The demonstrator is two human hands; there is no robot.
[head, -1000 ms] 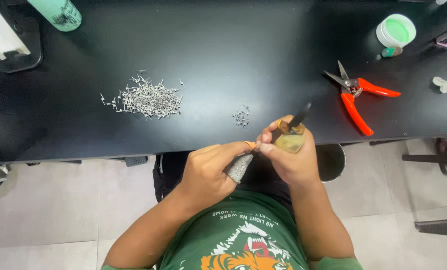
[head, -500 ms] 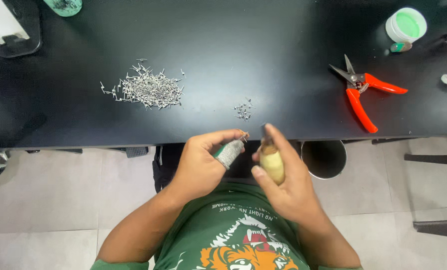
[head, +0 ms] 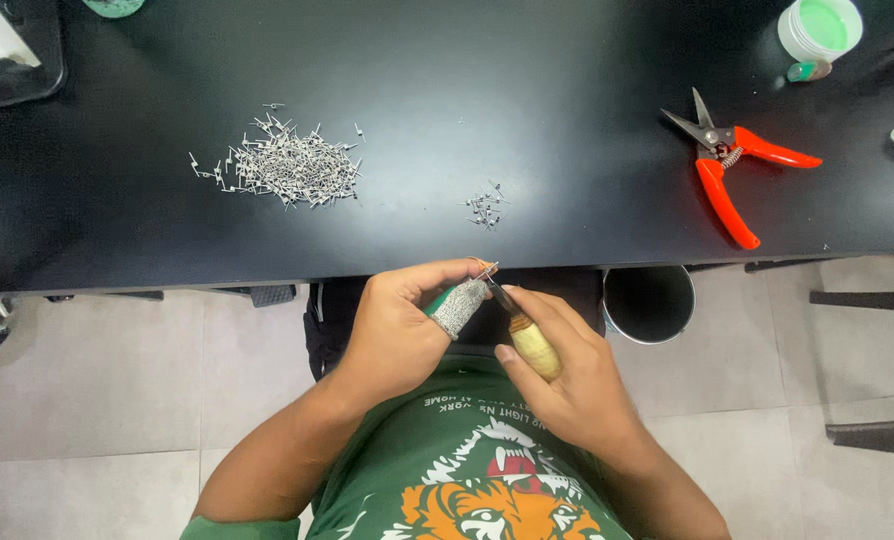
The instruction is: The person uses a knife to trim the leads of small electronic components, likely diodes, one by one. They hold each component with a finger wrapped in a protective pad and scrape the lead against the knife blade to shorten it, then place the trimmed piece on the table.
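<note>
My left hand (head: 402, 325) wears a grey mesh guard on the thumb (head: 460, 307) and pinches a tiny metal piece (head: 487, 268) at its fingertips. My right hand (head: 572, 385) grips a small knife with a pale wooden handle (head: 534, 345); its dark blade points up at the piece. Both hands sit below the front edge of the black table (head: 567, 215), over my lap. A big heap of small metal pins (head: 287, 165) lies left of centre on the table, and a little cluster of pins (head: 485, 207) lies just beyond my hands.
Red-handled pruning shears (head: 732, 165) lie at the right. A white tub with green content (head: 819, 28) and a small green-tipped item (head: 807, 71) stand at the back right. A round dark bin (head: 649, 303) sits under the table edge. A dark tray (head: 17, 60) occupies the back left corner.
My hands dropped from the table edge toward my lap. The knife turned in my right hand, its blade now meeting the piece in my left fingertips.
</note>
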